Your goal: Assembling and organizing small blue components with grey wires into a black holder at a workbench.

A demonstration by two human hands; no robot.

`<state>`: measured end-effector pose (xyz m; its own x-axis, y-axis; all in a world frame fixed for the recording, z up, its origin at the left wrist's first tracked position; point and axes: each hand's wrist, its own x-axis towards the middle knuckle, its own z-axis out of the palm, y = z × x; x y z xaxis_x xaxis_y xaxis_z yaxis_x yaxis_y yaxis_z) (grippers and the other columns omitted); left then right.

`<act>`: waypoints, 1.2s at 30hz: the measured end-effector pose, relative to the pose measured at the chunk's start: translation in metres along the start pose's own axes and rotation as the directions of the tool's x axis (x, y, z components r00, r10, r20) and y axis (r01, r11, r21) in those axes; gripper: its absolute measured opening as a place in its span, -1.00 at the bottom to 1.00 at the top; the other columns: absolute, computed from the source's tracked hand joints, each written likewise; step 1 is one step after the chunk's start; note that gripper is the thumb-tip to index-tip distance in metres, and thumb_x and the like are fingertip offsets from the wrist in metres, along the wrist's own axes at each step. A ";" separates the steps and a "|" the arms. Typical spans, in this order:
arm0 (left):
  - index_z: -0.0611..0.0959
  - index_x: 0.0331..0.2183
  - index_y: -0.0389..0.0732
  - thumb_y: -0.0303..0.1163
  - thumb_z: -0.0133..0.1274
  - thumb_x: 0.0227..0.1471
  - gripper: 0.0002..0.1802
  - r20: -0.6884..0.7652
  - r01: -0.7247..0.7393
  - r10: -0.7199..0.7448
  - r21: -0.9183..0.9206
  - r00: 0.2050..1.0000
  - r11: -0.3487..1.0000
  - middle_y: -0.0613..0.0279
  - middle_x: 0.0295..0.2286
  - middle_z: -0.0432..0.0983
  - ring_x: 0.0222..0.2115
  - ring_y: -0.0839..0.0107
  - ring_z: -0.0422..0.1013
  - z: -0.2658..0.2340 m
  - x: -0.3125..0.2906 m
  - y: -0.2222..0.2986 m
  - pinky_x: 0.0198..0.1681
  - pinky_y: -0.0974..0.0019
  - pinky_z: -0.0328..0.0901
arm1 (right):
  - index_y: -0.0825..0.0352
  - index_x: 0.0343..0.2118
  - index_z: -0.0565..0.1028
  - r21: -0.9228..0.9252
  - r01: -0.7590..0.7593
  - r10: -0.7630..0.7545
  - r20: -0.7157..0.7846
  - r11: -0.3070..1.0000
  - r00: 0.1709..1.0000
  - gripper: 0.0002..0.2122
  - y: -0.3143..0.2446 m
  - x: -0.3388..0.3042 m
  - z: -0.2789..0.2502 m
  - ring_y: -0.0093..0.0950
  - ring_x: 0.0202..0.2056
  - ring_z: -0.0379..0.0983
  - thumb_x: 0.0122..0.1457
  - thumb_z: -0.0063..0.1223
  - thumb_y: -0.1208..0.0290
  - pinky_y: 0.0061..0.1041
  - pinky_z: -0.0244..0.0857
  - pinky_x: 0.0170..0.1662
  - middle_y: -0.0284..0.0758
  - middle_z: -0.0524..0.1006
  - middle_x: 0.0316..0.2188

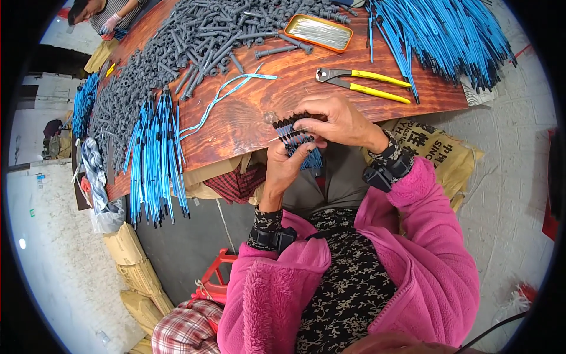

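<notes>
A bundle of thin blue rods with black ends (pixel 311 159) is held between my hands at the near edge of the table. My left hand (pixel 284 168) is closed around its lower side, the thumb pressed against the rods. My right hand (pixel 342 121) grips from above, its thumb and fingers over the black ends. The far ends of the rods hang below the table edge. Just beyond my right hand lie end-cutting pincers with yellow handles (pixel 377 93), their jaws pointing left. A pale blue strip (pixel 221 94) lies loosely curled on the wood to the left.
Grey ribbed plastic plugs (pixel 183 44) are heaped over the wooden table (pixel 247 118). An orange-rimmed tin (pixel 352 35) holds thin metal pins. More blue rods are piled at far right (pixel 442 41) and overhang the left edge (pixel 156 159). A co-worker's gloved hand (pixel 110 23) shows at far left.
</notes>
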<state>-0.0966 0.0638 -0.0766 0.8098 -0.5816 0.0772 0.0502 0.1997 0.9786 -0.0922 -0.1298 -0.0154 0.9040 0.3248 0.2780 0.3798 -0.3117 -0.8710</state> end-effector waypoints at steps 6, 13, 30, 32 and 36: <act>0.63 -0.26 -0.36 -0.41 0.10 0.14 -0.81 -0.071 0.018 -0.003 0.205 0.997 0.979 0.16 -0.38 0.62 -0.34 0.43 0.53 0.009 -0.001 0.018 -0.22 0.37 0.42 | 0.46 -0.33 0.52 -0.004 -0.041 0.041 -0.071 0.999 0.997 -0.86 -0.008 -0.003 -0.003 -0.44 -0.48 0.44 0.09 0.12 0.49 -0.47 0.28 -0.41 -0.24 0.49 -0.52; 0.60 -0.22 -0.38 -0.48 0.04 0.15 -0.82 -0.073 0.012 -0.019 -0.091 0.997 0.996 0.11 -0.36 0.62 -0.30 0.37 0.54 0.009 0.000 -0.006 -0.20 0.35 0.43 | 0.45 -0.30 0.53 0.122 -0.236 0.239 -0.009 0.964 0.971 -0.84 -0.005 -0.001 0.002 -0.53 -0.47 0.45 0.13 0.11 0.47 -0.48 0.31 -0.42 -0.30 0.51 -0.52; 0.57 -0.14 -0.42 -0.44 0.08 0.14 -0.71 -0.078 0.023 -0.035 -0.154 0.996 0.988 -0.14 -0.21 0.57 -0.27 0.19 0.56 0.017 0.004 0.000 -0.17 0.22 0.45 | 0.28 -0.29 0.58 -0.744 -0.232 0.010 -0.290 0.626 0.957 -0.78 0.065 0.088 -0.094 -0.26 -0.33 0.53 0.16 0.03 0.26 -0.27 0.36 -0.29 -0.20 0.58 -0.39; 0.57 -0.14 -0.43 -0.44 0.08 0.14 -0.71 -0.077 0.009 -0.020 -0.149 0.997 0.989 -0.14 -0.21 0.57 -0.27 0.19 0.56 0.013 0.006 -0.002 -0.17 0.21 0.45 | 0.27 -0.34 0.59 -0.791 -0.229 -0.040 -0.304 0.567 0.952 -0.80 0.099 0.098 -0.094 -0.24 -0.35 0.53 0.14 0.04 0.26 -0.21 0.37 -0.30 -0.20 0.59 -0.41; 0.58 -0.14 -0.42 -0.43 0.08 0.14 -0.72 -0.055 -0.022 0.014 -0.144 0.998 0.989 -0.14 -0.23 0.57 -0.25 0.17 0.56 0.011 0.005 -0.003 -0.14 0.19 0.43 | 0.24 -0.47 0.59 -0.872 -0.239 -0.108 -0.312 0.427 0.944 -0.83 0.109 0.104 -0.099 -0.20 -0.38 0.54 0.08 0.06 0.28 -0.11 0.37 -0.33 -0.21 0.59 -0.46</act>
<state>-0.0997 0.0516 -0.0766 0.8414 -0.5344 0.0802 0.1159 0.3235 0.9391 0.0626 -0.2183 -0.0419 0.8738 0.0617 0.4824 0.1171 -0.9894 -0.0855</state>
